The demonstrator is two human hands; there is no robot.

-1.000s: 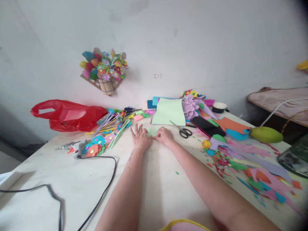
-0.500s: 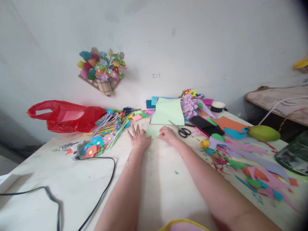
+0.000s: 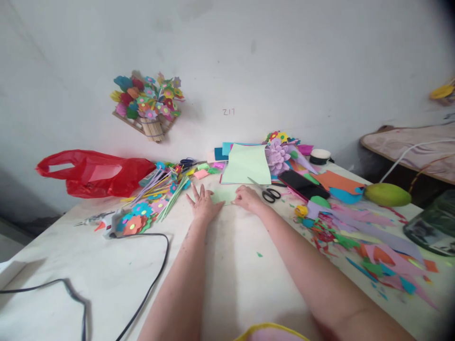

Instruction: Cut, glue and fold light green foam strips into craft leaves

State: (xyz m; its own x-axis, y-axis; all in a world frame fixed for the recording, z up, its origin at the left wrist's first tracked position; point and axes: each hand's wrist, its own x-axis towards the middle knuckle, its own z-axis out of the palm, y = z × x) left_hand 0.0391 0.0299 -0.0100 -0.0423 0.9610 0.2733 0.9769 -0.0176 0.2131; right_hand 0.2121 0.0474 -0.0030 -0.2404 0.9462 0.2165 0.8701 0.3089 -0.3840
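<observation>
1. Pale green paper, or thin foam (from my remote seat I can't tell which), makes up the small sheet [image 3: 223, 195] that lies flat on the table [image 3: 227, 265] between the two hands, straight ahead of the person and just in front of a larger green sheet [image 3: 248, 163].

2. On my feed the left hand [image 3: 204, 204] is palm down with its fingers fanned wide, its thumb side on the left part of the small sheet.

3. I see the right hand [image 3: 247, 199] at the sheet's right end, fingers bent and bunched together; whether thumb and finger pinch the edge, I cannot tell.

4. Just beyond the right hand I make out black-handled scissors [image 3: 264, 191], blades apart from the fingers and overlapping the near edge of the larger sheet. A lilac flower [image 3: 277, 156] stands by that sheet's right side, with a dark phone [image 3: 303, 184] nearer the person.

5. Left of the left hand I have a bundle of green stems [image 3: 174, 199], flat cut-out flowers [image 3: 133, 224] and a pale glue gun [image 3: 113, 224] trailing its black cord [image 3: 167, 251]; a red plastic bag [image 3: 103, 176] slumps behind them.

6. Far to the right I count a green fruit [image 3: 388, 194] and a spread of coloured scraps [image 3: 380, 263].
</observation>
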